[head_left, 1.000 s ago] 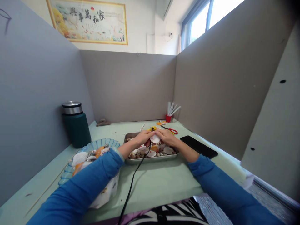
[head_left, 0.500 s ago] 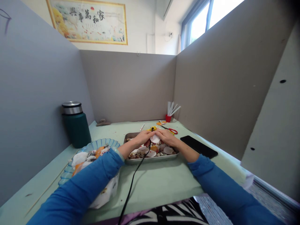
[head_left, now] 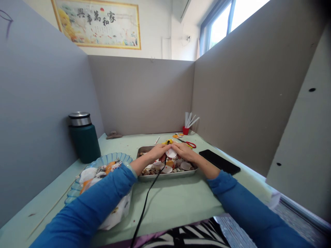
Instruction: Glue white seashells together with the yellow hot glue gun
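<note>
Both hands meet over a metal tray filled with shells and small pebble-like bits. A white scallop shell is pinched between my left hand and my right hand, with the thumbs together at its upper edge. The fingers underneath are mostly hidden. A black cord runs from the hands down toward my lap. Just beyond the hands lies a yellow tool, partly covered; it looks like a glue gun.
Left of the tray stands a scalloped blue dish with shells, and a green flask behind it. A black phone lies on the right. Red-handled scissors and a red cup of white sticks are farther back. Grey partitions enclose the table.
</note>
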`<state>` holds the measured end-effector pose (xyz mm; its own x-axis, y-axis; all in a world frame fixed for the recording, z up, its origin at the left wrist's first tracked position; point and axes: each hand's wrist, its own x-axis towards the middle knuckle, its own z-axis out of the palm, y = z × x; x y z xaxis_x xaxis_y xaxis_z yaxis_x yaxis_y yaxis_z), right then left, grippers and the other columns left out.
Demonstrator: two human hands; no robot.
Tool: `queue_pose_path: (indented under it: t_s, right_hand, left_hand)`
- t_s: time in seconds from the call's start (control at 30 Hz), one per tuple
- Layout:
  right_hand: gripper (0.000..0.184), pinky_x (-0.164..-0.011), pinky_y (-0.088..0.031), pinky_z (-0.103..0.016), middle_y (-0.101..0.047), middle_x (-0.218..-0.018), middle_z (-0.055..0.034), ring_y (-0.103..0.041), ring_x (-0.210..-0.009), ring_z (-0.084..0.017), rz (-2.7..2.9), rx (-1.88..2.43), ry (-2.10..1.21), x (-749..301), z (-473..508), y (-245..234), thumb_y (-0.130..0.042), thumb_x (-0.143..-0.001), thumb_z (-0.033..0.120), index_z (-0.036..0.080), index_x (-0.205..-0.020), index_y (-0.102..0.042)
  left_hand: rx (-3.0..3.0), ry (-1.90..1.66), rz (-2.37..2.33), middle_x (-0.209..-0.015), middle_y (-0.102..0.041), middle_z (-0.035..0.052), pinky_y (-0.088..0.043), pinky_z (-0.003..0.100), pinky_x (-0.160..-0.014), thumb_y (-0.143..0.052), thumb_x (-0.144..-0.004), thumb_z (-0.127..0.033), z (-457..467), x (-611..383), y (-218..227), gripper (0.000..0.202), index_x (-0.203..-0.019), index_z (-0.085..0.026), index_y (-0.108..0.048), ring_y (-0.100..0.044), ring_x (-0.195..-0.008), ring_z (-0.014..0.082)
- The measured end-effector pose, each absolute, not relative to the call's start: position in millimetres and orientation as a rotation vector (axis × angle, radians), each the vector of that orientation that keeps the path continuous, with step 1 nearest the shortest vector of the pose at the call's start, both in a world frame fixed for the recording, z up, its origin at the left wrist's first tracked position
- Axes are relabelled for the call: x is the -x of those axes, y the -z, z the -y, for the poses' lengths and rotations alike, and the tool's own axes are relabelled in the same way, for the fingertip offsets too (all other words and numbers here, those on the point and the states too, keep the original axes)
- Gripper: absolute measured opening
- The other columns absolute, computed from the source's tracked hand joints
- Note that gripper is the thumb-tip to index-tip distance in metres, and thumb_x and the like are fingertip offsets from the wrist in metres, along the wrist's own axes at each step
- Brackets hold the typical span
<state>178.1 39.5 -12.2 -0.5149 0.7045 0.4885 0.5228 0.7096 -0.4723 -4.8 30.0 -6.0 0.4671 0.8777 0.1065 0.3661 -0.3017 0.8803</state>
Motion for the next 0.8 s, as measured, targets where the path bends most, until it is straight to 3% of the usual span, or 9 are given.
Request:
queue_pose_path:
  t_s: [0.8]
  right_hand:
    - [0.040,-0.059,-0.036,-0.026,-0.055,-0.063,-0.0007,-0.049,-0.060,-0.014,2.254,0.935,-0.339,-178.0,-41.6,13.3,-0.032,-0.097,0.039,0.016,-0.081,-0.061]
  left_hand:
    - [-1.878,-0.769,-1.046,-0.037,-0.043,-0.0027,-0.023,0.020,-0.039,-0.042,-0.083,-0.061,-30.6,4.4,6.7,0.051,-0.066,-0.015,-0.053,-0.037,-0.034,0.0077]
